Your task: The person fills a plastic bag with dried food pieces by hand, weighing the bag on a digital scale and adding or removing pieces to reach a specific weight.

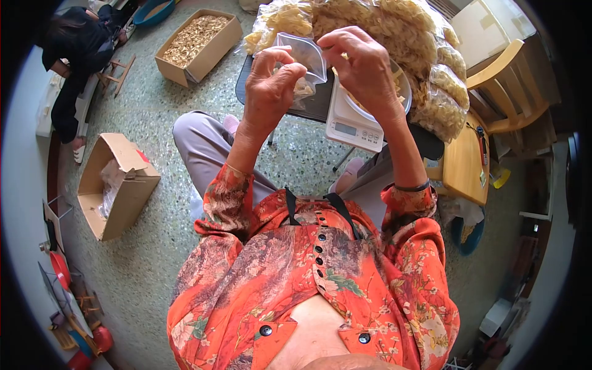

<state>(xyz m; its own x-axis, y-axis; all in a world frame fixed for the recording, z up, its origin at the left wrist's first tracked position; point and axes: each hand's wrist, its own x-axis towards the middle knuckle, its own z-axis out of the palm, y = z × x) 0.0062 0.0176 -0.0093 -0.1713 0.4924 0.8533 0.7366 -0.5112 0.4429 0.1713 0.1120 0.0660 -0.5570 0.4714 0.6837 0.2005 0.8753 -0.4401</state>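
Observation:
A clear plastic bag (306,52) with a few pale pieces in its bottom hangs over the dark table. My left hand (271,83) pinches its left edge, holding the mouth wide. Beside the bag's right rim, my right hand (364,71) has thumb and fingertips drawn together; what they hold is too small to make out. Below that hand sits a white bowl (404,83) of pale dried pieces, partly hidden by my hand and wrist. The bowl rests on a white kitchen scale (354,132), whose display and buttons face me.
Filled clear bags (382,24) are heaped at the table's back and right. A wooden chair (465,163) stands right. On the floor are a carton of dried pieces (197,46) and an open cardboard box (117,185). Another person (80,49) sits far left.

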